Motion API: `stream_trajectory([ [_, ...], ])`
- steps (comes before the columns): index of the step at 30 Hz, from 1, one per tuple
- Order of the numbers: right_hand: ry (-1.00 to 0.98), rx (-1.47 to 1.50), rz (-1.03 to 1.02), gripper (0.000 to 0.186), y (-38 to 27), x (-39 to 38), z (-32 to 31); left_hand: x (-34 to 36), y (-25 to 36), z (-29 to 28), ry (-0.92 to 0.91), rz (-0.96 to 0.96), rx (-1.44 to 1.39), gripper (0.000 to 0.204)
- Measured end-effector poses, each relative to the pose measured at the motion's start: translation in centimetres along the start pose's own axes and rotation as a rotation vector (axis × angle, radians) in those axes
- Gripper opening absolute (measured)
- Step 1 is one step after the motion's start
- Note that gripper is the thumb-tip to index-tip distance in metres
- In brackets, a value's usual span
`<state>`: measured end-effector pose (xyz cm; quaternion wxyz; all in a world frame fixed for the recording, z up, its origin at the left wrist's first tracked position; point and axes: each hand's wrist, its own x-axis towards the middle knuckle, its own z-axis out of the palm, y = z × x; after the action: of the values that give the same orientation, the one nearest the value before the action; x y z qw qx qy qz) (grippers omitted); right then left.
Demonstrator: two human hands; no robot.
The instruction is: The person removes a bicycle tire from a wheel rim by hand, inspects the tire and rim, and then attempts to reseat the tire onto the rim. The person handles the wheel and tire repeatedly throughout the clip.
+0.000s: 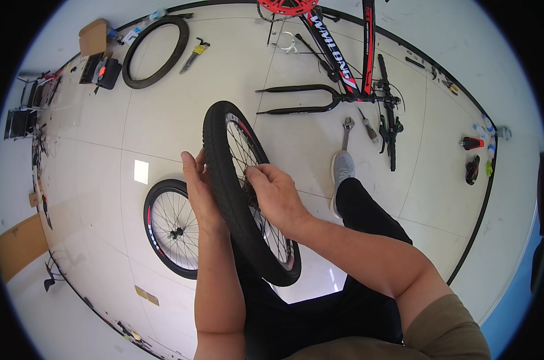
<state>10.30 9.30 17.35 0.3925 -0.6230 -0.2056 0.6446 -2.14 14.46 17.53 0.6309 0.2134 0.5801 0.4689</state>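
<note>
The left hand (203, 191) is bracing the outer side of a bicycle wheel (223, 174), opening fairly wide, with its thumb standing away from the tyre and its other fingers partly passing out of sight behind the rubber. The right hand (276, 191) is reaching across to the middle of the same wheel, curling its fingers narrowly at the hub beside the dark gears (250, 197); the knuckles are covering the fingertips, so I cannot tell whether they are pinching anything there. The wheel is hanging in front of the person, above the lap and between the forearms. It is standing on edge and showing at a slant, its long axis running from the upper left down to the lower right, with the gear side facing the right hand. A second wheel (149, 223) is lying flat on the floor (92, 186) beyond the left forearm. Ahead, a black and red bike frame (331, 48) is lying with its fork (296, 110) pointing left and its handlebar (392, 141) stretching out on the right. A wrench (346, 133) and a screwdriver (368, 126) are resting between the fork and the shoe (343, 166).
</note>
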Motion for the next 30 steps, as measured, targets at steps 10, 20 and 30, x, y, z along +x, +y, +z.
stream_trajectory([
  [10, -0.105, 0.041, 0.02, 0.047, 0.1, -0.4, 0.2, -1.0, 0.3, 0.9, -0.115, -0.095, -0.054, 0.064],
  [20, -0.308, 0.216, -0.114, 0.041, 0.6, -0.2, 0.0, -1.3, 0.0, 0.5, -0.151, 0.13, 0.023, 0.056],
  [30, -0.282, 0.195, -0.205, 0.04, -0.9, -0.9, -0.4, -1.7, -0.4, -0.1, -0.192, 0.352, -0.064, 0.062],
])
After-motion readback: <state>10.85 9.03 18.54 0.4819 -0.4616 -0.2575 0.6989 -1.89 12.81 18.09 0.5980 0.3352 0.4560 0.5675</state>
